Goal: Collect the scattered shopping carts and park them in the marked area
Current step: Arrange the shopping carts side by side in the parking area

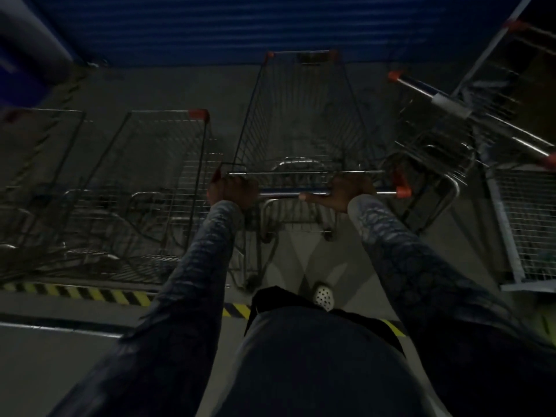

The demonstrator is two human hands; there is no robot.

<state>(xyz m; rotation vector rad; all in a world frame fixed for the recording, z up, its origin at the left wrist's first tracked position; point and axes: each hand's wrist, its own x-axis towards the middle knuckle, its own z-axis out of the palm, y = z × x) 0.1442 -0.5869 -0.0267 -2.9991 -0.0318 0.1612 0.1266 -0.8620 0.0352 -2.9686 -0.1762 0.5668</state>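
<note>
Patterned sleeves [198,266] and a dark torso fill the bottom of the view, with one white shoe [323,296] seen just behind the rear wheels. The shopping cart [301,115] is held by its handle [279,192]. The left hand [233,189] is wrapped over the handle's left end, fingers curled round it. The right hand [346,192] grips the bar further right, thumb laid out along it.

The cart sits past the striped floor line [90,293], inside what is judged to be the marked area. It is flanked by a parked cart [162,176] on the left and an angled cart [436,139] on the right, and its nose is near the blue shutter wall [240,25].

Risks, as judged:
- The angled cart is skewed toward the held one, so a snag on the right side is likely if a straight push is made.
- The left knuckles sit just beside the parked cart's rim and could be pinched if the cart drifts left.
- The nose could be driven into the shutter by a hard shove.
- The shoe could be clipped by a rear wheel on any pull-back.

The frame is dim and blurred, so the side gaps cannot be read reliably; contact on the right is possibly already made.
</note>
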